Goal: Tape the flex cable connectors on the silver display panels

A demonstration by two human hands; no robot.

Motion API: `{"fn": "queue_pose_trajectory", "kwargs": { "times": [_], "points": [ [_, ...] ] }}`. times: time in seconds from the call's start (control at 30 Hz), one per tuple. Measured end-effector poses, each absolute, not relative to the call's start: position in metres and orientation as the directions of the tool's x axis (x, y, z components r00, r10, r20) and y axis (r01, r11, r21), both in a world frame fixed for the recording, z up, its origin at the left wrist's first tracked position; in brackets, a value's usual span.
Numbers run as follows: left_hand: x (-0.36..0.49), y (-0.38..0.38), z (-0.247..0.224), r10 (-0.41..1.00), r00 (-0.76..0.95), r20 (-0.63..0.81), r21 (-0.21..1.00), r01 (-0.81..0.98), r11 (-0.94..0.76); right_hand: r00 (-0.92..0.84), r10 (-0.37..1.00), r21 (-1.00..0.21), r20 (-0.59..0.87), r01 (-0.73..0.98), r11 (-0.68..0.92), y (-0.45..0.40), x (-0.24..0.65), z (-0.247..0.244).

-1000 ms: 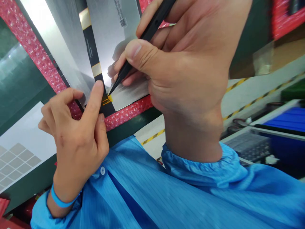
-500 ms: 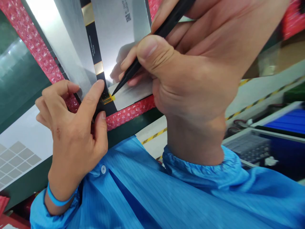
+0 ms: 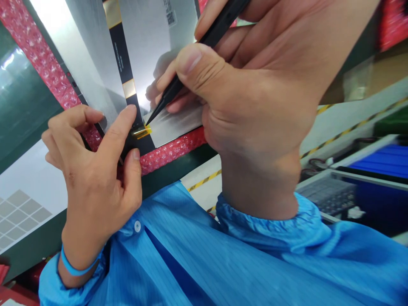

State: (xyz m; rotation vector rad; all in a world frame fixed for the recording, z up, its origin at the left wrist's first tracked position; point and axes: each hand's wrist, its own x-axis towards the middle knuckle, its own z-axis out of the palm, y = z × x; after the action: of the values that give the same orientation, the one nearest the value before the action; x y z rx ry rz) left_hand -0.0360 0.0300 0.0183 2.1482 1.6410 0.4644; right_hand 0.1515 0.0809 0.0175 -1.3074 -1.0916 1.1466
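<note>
At the near end of a silver panel (image 3: 146,38), a small piece of yellow tape (image 3: 144,133) lies across a dark strip (image 3: 120,55), right by the point of a black tool (image 3: 219,25). The right hand (image 3: 255,93) has its grip closed on that tool, thumb and fingers well up from the tip; the tip reaches the tape's upper edge — touching or barely above, I cannot tell. The left hand (image 3: 92,178) is across from it, its grip spread, the index fingertip on the strip just beside the tape (the thumb is near the panel's lower edge).

Off to the right, a pale-rimmed bin (image 3: 366,178) holds a grey studded object (image 3: 331,193) and a white scrap (image 3: 356,212); a second bin (image 3: 363,151) shows bright blue inside, too blurred to name.

Pink bubble wrap (image 3: 178,148) borders the panel, and past it runs the front edge of the green worktop (image 3: 165,174). Room on the silver surface stretches right of the strip, beneath the right hand; leftward lies a white sheet (image 3: 35,170) with grey squares.
</note>
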Motion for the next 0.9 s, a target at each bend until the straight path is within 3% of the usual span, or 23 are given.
{"fn": "queue_pose_trajectory", "kwargs": {
  "times": [0.5,0.7,0.9],
  "points": [
    [-0.037,0.03,0.02,0.962,0.272,0.038,0.505,0.825,-0.254,0.133,0.991,-1.0,-0.006,0.023,-0.009,0.082,0.151,0.017],
    [-0.021,0.029,0.019,0.994,0.087,0.063,0.587,0.802,-0.108,0.145,0.988,-0.996,0.052,0.082,0.041,0.084,0.153,0.006],
    [-0.005,0.035,0.019,0.996,-0.048,0.069,0.595,0.804,-0.003,0.139,0.984,-0.983,0.112,0.162,0.089,0.081,0.153,0.006]
  ]
}}
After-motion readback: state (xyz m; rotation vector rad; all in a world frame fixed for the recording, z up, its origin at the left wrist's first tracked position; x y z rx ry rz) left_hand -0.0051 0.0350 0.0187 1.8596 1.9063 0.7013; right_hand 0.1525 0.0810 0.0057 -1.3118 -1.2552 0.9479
